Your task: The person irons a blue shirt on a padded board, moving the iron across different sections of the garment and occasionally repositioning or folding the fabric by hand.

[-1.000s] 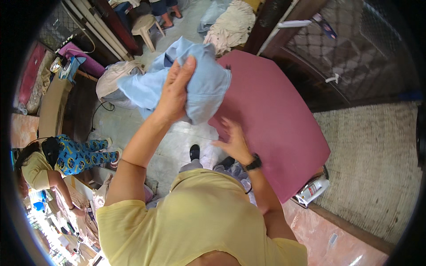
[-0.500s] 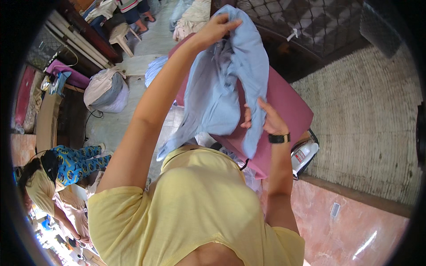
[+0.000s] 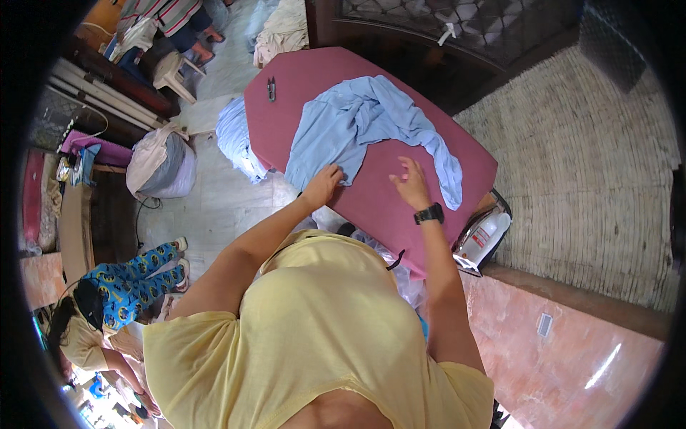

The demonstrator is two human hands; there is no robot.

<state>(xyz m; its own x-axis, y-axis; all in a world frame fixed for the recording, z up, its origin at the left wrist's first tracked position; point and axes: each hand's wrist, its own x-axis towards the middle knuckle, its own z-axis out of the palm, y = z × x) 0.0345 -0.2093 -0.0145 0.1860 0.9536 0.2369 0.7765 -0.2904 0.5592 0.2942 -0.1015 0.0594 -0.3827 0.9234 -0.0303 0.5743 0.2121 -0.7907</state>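
A light blue shirt (image 3: 368, 114) lies crumpled on a maroon-covered table (image 3: 389, 193), a sleeve stretching toward the right. My left hand (image 3: 323, 186) is at the shirt's near left edge, fingers closed on the cloth. Over the bare maroon cover near the sleeve, my right hand (image 3: 413, 187) is open, fingers apart and holding nothing. A black watch is on my right wrist. Small dark thread snips (image 3: 271, 89) rest near the table's far left corner.
A pile of pale blue cloth (image 3: 239, 143) sits beyond the table's left edge. Below its right corner is a steam iron (image 3: 482, 236). A cloth bundle (image 3: 163, 161), a stool (image 3: 174, 77) and a person (image 3: 128, 286) are at left; another person (image 3: 168, 21) is farther back.
The shirt has come down from my raised hands onto the table. My left hand has lowered to its near edge, and my right hand has let go of the sleeve. The snips now show.
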